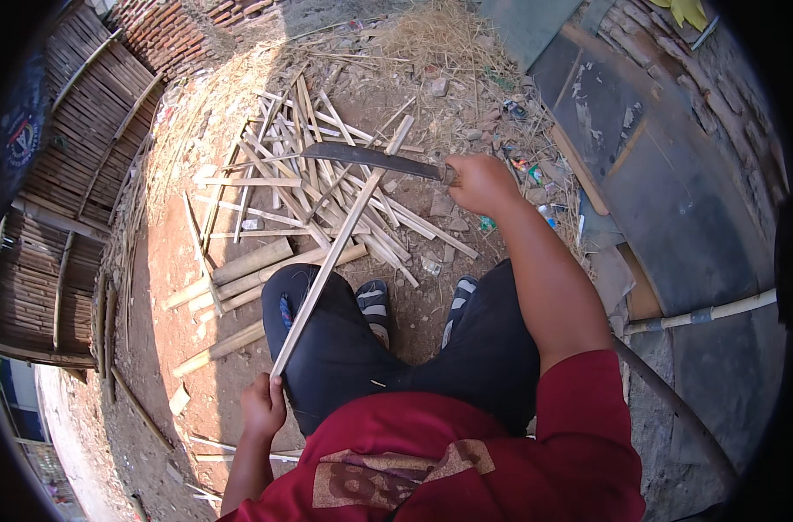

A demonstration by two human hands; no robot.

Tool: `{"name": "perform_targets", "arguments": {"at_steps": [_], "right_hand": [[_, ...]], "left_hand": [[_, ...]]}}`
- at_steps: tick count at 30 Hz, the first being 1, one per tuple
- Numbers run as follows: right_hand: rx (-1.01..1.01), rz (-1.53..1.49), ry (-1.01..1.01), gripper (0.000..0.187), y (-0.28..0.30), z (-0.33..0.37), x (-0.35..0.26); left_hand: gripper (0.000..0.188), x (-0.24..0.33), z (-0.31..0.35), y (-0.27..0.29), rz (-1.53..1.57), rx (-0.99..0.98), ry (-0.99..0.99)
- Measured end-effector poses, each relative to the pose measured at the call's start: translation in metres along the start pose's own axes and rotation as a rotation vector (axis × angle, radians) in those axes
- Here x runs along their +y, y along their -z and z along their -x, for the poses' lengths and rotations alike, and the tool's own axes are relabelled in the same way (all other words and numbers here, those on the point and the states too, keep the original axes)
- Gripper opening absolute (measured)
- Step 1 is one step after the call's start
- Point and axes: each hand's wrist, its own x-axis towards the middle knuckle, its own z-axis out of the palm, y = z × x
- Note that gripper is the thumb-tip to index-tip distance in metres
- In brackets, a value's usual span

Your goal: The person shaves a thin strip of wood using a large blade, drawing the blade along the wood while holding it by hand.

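I look down from the head camera at a seated person in a red shirt (466, 470) and dark trousers (353, 348). Nearest me, at the lower left, the left hand (263, 407) is closed in a fist around the near end of a long, pale bamboo strip (336, 252). The strip runs up and to the right, away from the body, passing over the left knee, and its far end rises above a heap of cut pieces. Two feet in striped sandals (375, 304) rest on the reddish dirt ground (170, 261) between the knees.

Further out, the right arm stretches forward, and the right hand (479, 183) is clenched around the handle of a long, dark, curved knife (370, 159). The blade points left and lies across the upper part of the strip, meeting it near its far end.

Beyond the hands, a loose pile of split bamboo sticks (275, 174) is scattered on the ground, with thicker bamboo lengths (248, 265) lying left of the left knee. To the far left stands a bamboo slat fence (83, 130). To the right are grey slabs (675, 209) and a pale pipe (710, 315). Dry straw (440, 39) lies at the far edge.
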Motion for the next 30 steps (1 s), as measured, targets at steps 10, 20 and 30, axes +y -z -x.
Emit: {"name": "perform_targets", "arguments": {"at_steps": [10,20,30], "right_hand": [[-0.067,-0.005,-0.05,0.04,0.015,-0.001,0.007],[-0.094,-0.058,0.003,0.033,0.017,0.001,-0.003],[-0.095,0.036,0.29,0.031,0.014,0.008,-0.028]], "left_hand": [[0.037,-0.006,0.0,0.0,-0.064,0.027,-0.02],[0.033,-0.013,0.013,-0.008,-0.05,0.085,-0.03],[0.029,-0.01,0.008,-0.001,-0.08,0.06,-0.022]]}}
